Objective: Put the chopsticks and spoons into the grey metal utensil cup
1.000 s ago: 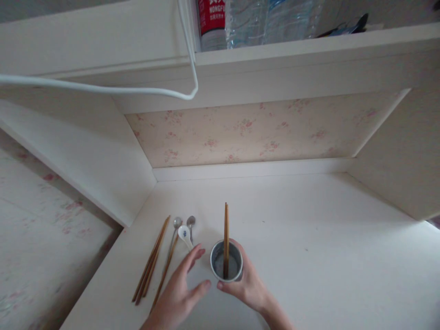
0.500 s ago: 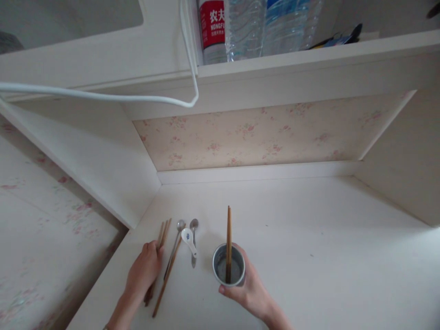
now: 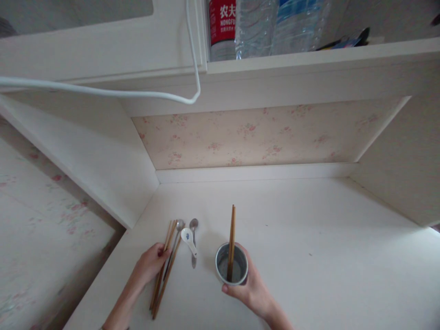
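My left hand [image 3: 153,261] is closed round several wooden chopsticks [image 3: 156,289] lying on the white desktop at the left. Right beside them are a long-handled metal spoon [image 3: 180,225] and another chopstick [image 3: 165,293]. A white ceramic spoon [image 3: 187,235] with a blue mark lies partly over a second metal spoon [image 3: 194,223]. Near the middle, my right hand [image 3: 252,286] wraps round the right side of a grey metal cup [image 3: 218,271]. Inside the cup a pair of chopsticks [image 3: 233,224] stands upright, leaning on the far rim.
Overhead, a shelf [image 3: 309,59] carries plastic water bottles [image 3: 256,30], one with a red label [image 3: 222,20]. From the cabinet hangs a white cable [image 3: 147,95]. Side panels [image 3: 85,142] enclose the white desktop [image 3: 292,220], with floral wallpaper [image 3: 247,137] behind.
My left hand has moved slightly right with its chopsticks, bringing them up against the long-handled spoon. The cup appears a little further right in my right hand, as the view shifts slightly.
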A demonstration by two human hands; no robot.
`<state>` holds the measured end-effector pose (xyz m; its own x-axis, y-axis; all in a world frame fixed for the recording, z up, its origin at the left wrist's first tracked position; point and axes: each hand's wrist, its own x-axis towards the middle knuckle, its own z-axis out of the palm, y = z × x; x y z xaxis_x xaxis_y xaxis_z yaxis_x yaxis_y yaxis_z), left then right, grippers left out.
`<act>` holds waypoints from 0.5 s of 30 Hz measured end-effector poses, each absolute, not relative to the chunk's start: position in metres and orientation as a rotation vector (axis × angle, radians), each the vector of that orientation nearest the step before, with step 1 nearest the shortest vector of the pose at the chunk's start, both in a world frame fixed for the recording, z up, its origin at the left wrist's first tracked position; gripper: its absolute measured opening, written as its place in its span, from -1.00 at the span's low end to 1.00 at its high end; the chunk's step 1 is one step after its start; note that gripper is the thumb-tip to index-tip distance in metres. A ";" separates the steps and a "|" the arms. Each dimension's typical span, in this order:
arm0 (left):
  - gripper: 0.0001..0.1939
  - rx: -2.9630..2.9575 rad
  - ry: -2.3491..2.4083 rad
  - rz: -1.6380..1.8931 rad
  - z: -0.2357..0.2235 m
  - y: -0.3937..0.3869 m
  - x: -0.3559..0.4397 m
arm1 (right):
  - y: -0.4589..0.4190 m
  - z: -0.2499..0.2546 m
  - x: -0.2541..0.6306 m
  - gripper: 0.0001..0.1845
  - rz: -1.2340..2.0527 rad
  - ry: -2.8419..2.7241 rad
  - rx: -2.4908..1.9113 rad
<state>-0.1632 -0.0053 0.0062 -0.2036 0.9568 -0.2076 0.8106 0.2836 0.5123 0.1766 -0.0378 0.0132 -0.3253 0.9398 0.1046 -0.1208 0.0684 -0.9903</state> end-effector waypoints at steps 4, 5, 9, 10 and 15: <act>-0.45 1.485 1.946 0.620 0.010 -0.010 -0.163 | -0.038 0.009 0.177 -0.09 1.437 -1.401 -0.874; -0.43 1.428 1.932 0.671 0.014 -0.011 -0.163 | -0.038 0.008 0.177 -0.09 1.441 -1.399 -0.870; -0.36 1.193 1.865 0.870 0.041 -0.016 -0.157 | -0.038 0.007 0.176 -0.07 1.453 -1.380 -0.868; -0.36 1.156 1.823 0.929 0.050 -0.017 -0.153 | -0.037 0.006 0.176 -0.07 1.457 -1.375 -0.869; -0.37 1.084 1.595 1.158 0.104 -0.024 -0.112 | -0.036 0.005 0.176 -0.05 1.457 -1.367 -0.867</act>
<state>-0.1122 -0.0240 0.1038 -0.2498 0.9569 -0.1482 0.1558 0.1908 0.9692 0.1759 -0.0362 0.0052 -0.3216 0.9418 0.0975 -0.1566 0.0486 -0.9865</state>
